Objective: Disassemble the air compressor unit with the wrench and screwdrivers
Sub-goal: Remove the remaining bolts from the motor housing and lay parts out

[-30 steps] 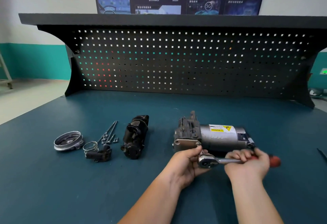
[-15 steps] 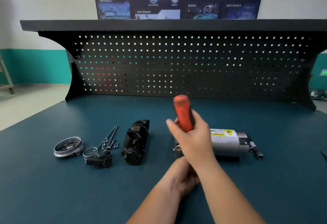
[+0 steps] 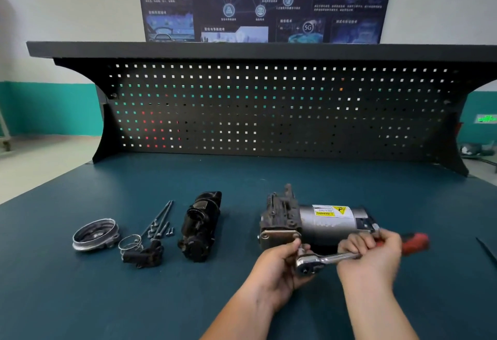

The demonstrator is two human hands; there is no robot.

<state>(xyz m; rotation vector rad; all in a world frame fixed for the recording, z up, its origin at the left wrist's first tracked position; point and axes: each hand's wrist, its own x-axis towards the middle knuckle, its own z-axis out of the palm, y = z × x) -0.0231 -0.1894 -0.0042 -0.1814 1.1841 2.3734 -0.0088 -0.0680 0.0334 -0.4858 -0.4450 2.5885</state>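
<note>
Fingers [image 3: 355,244] of right hand [image 3: 369,257]: clamped round ratchet wrench [image 3: 326,258] shaft. Left hand [image 3: 277,268]: grips wrench head at air compressor unit [image 3: 322,221], lying on bench [image 3: 242,178] at 12 o'clock of hands. Advice: hold head square on fastener; swing handle in short arcs.

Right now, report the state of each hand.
Left hand: holding the ratchet wrench at its head.
Right hand: gripping its handle.
</note>
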